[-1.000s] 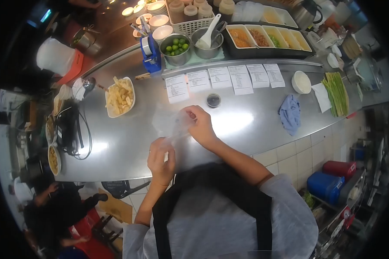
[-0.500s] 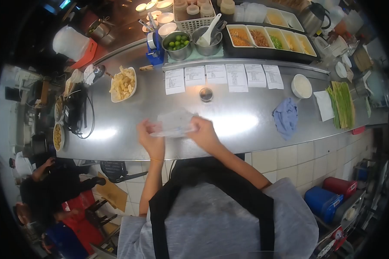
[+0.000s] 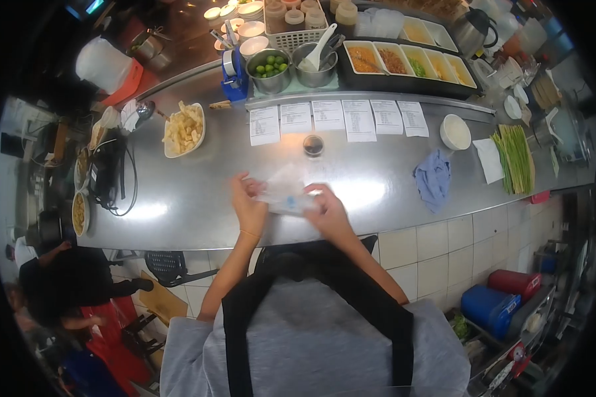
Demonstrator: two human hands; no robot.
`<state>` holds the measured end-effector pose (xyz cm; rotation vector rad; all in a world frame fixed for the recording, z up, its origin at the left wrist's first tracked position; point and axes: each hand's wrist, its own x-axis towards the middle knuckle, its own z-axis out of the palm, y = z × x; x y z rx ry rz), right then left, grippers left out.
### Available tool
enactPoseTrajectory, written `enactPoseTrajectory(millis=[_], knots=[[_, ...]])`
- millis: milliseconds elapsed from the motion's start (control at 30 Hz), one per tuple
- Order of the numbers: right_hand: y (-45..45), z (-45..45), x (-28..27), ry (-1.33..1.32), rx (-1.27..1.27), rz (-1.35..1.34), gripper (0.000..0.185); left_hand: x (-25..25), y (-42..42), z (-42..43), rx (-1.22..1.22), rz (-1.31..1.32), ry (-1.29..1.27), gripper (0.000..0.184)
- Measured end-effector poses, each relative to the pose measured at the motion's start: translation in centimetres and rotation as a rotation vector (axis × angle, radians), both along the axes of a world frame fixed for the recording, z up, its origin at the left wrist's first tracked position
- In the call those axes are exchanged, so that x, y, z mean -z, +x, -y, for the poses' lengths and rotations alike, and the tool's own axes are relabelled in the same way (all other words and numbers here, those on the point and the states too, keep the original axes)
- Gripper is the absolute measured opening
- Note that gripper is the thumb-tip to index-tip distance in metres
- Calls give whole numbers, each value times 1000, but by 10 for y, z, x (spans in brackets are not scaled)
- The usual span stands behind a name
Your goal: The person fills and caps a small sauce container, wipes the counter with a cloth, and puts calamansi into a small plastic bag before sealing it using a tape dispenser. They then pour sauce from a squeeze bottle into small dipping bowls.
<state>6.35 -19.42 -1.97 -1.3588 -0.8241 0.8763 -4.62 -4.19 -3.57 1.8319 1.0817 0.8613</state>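
Observation:
A thin, see-through plastic bag [image 3: 286, 187] with a blue mark is stretched between my hands above the steel counter [image 3: 198, 192]. My left hand [image 3: 249, 206] pinches its left side, with some fingers raised. The bag's right side is gripped by my right hand [image 3: 329, 213], thumb and fingers closed on it. Motion blurs the bag and fingertips. Just beyond the bag stands a small round tub of dark sauce [image 3: 313, 145]. Paper order slips [image 3: 325, 115] lie in a row behind it.
To the left are a bowl of fried pieces [image 3: 184, 130] and a black cable [image 3: 135, 173]. A blue cloth [image 3: 433, 180], a white bowl [image 3: 455, 132] and green stalks [image 3: 514, 159] lie right. Limes [image 3: 269, 66] and a topping tray [image 3: 410, 76] stand behind. Another person [image 3: 66, 274] is at lower left.
Both hands have shifted right with the bag and drawn closer together. The bag's shape has changed, and its blue mark shows more clearly. The view has shifted slightly.

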Motion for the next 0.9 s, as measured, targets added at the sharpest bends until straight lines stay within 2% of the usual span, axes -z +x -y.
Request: enactPoseTrajectory(millis=[67, 100, 167, 200, 233, 267, 300, 333, 367, 400, 433, 467, 500, 533, 600, 667, 733, 767, 833, 867, 900], knots=[[21, -5, 14, -273, 350, 42, 37, -17, 4, 18, 402, 202, -412, 38], [33, -7, 20, -272, 354, 50, 37, -38, 6, 28, 407, 210, -411, 38], [45, -8, 26, -306, 419, 325, 55, -82, 4, 47, 1021, 154, -727, 43], [41, -11, 26, -307, 420, 323, 55, -70, 1, 41, 1023, 152, -729, 43], [36, -16, 25, -57, 344, 12, 58, -47, -4, 29, 757, 52, -519, 46], [29, -17, 8, 45, 182, -164, 61, -28, -9, 16, 490, -44, -308, 49], [23, -18, -9, 115, 23, -348, 64, -17, -12, -1, 294, -155, -227, 50], [12, -14, -37, 35, -213, -396, 67, -9, -14, -13, 97, -263, -143, 51], [-4, -21, -38, 59, -190, -246, 61, -3, -16, -16, 98, -263, -142, 51], [-3, -23, -29, 62, -189, -243, 61, 0, -17, -19, 87, -193, 18, 48], [0, -27, -11, -13, -12, -89, 56, 4, -18, -20, 77, -121, 175, 44], [4, -31, 5, -89, 164, 66, 52, -10, -19, -15, 79, -118, 175, 44], [12, -33, 13, -145, 304, 184, 44, -36, -19, -4, 382, -22, -252, 39], [15, -32, 16, -147, 304, 187, 44, -52, -22, 3, 679, 79, -684, 34], [18, -31, 13, -251, 222, 320, 42, -59, -37, 6, 762, 151, -784, 32], [12, -28, 7, -292, 169, 301, 38, -45, -47, -8, 842, 220, -889, 31], [3, -29, 2, -252, 170, 581, 37, -2, -50, -35, 591, -56, 119, 34], [2, -32, -4, -252, 169, 583, 37, -1, -48, -31, 590, -54, 118, 34], [3, -39, -15, -178, -103, 616, 44, -1, -41, -20, 251, -493, 492, 36], [10, -44, -15, -175, -96, 617, 44, 5, -42, -25, 255, -492, 498, 36], [23, -51, -13, -84, -25, 748, 48, 14, -44, -32, 192, -460, 548, 36]])
